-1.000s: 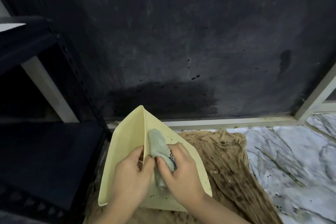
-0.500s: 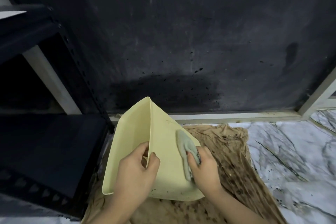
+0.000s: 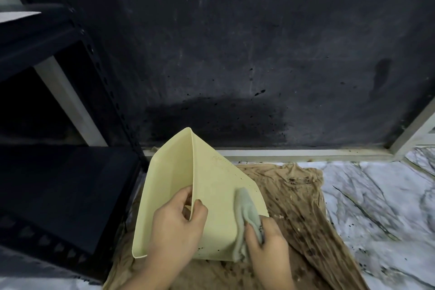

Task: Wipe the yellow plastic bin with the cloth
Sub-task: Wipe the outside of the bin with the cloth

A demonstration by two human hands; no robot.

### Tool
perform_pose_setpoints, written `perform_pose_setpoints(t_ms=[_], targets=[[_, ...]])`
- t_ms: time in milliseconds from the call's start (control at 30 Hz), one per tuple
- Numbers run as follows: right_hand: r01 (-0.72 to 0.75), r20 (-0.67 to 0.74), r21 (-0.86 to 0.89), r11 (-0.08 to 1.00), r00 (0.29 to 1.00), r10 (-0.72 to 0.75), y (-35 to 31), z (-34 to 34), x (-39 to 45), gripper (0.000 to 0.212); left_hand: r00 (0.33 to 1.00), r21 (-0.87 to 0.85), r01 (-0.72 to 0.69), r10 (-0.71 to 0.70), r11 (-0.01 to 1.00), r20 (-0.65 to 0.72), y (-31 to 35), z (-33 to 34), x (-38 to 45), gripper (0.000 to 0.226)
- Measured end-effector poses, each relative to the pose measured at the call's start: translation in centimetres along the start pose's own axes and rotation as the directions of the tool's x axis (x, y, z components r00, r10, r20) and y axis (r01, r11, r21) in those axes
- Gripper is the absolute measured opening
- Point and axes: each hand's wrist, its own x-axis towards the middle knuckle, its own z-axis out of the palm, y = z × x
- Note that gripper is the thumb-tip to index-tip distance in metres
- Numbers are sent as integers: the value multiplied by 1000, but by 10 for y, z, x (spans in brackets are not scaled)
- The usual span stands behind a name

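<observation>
Wiping is underway: your right hand is closed around the bunched grey cloth and presses it flat on the outer wall of the yellow plastic bin, at that wall's lower right corner. Your left hand pinches the bin's near rim, thumb on the outer face, fingers curled over the edge, so both hands are occupied and neither is open. The bin stands tilted on the brown stained sheet spread over the marbled floor, close to the dark wall and just right of the black shelving. Key relation: the unwiped stretch lies up and away from the cloth, along the wall's long edge that runs from your hands toward the far top corner; the right hand is the nearer one to it, the left only steadies. Look of the bin: pale yellow, smooth, thin-walled, with dark specks near the upper part of the outer face and along its bottom edge; the middle looks cleaner. Probably more strokes needed.
</observation>
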Motion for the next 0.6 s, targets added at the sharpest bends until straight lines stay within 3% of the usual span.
perform_pose_setpoints(t_ms=[133, 267, 433, 600], targets=[[232, 117, 70, 970, 964, -239, -56, 6, 1, 29, 999, 32, -33, 32, 999, 23, 1, 1, -4, 15], [297, 157, 74, 952, 939, -306, -77, 11, 21, 30, 998, 6, -14, 14, 1000, 56, 2, 0, -5, 19], [187, 121, 52, 981, 974, -192, -53, 15, 47, 13, 998, -12, 16, -15, 1000, 61, 0, -1, -5, 17], [-52, 71, -9, 999, 996, 53, -9, 8, 66, 34, 997, -26, 49, -47, 998, 64, -1, -3, -7, 22]])
